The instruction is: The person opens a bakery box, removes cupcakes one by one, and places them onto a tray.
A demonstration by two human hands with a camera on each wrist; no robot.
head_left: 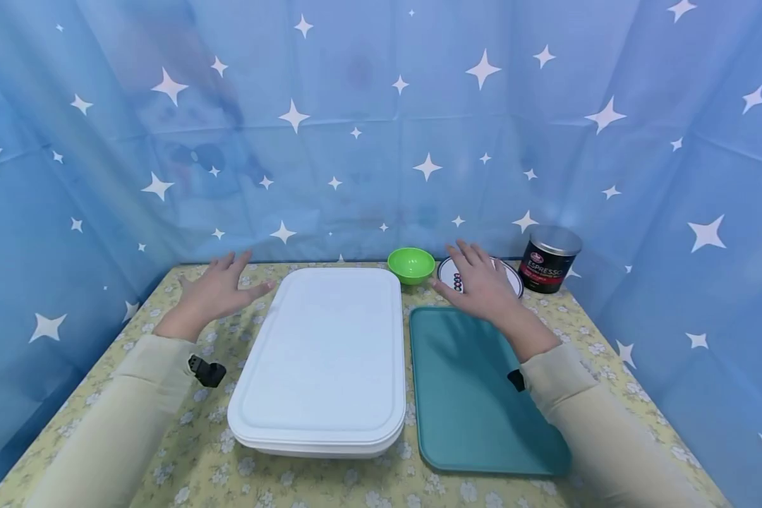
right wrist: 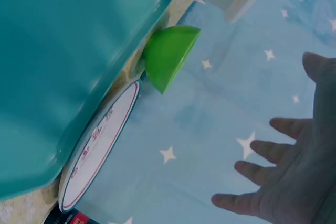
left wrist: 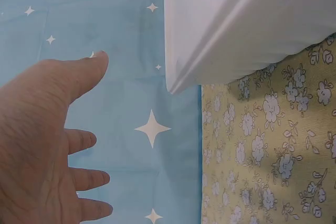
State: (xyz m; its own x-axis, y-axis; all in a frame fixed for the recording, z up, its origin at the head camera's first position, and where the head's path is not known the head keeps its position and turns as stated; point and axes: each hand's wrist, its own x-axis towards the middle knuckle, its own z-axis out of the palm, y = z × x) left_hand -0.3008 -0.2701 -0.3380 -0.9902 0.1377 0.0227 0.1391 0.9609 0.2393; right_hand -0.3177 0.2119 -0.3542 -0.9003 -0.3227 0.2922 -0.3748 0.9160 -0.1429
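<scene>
My left hand hovers left of a white lidded plastic box, its fingers spread and touching nothing. The same hand shows in the left wrist view, apart from the box's wall. My right hand is held above the far end of a teal tray, fingers spread and holding nothing. Behind that hand, a white plate with a dark rim is partly hidden. A bright green bowl stands just left of it. In the right wrist view the hand is clear of the plate and bowl.
A black espresso can with a silver lid stands at the back right corner. Everything sits on a table with a yellow floral cloth. Blue curtains with white stars hang close behind and on both sides.
</scene>
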